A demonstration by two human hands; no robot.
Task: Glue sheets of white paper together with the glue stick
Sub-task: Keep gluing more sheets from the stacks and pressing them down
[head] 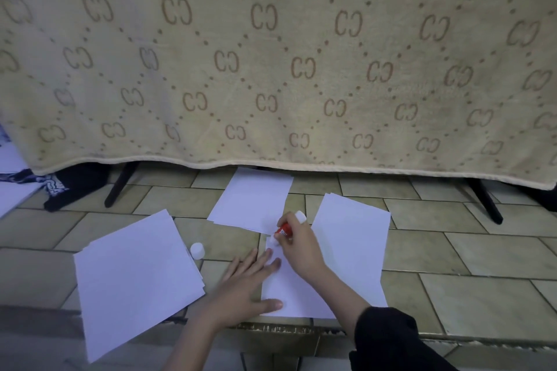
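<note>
We kneel over a tiled floor (452, 253) with white paper spread around us. Our left hand (247, 283) lies flat, fingers (268, 254) straight and released, pressing the left edge of the sheet (289, 289) right in front of us. Our right hand (297, 245) grips the red glue stick (283, 231), its white tip touching the sheet's far corner at 12 o'clock. The white cap (197, 250) stands on the floor at 10 o'clock, just beside a stack of paper (132, 277) at 9 o'clock. Another sheet (250, 199) lies at 12 o'clock, a pile (352, 238) at 2 o'clock. A patterned beige blanket (271, 63) hangs behind.
</note>
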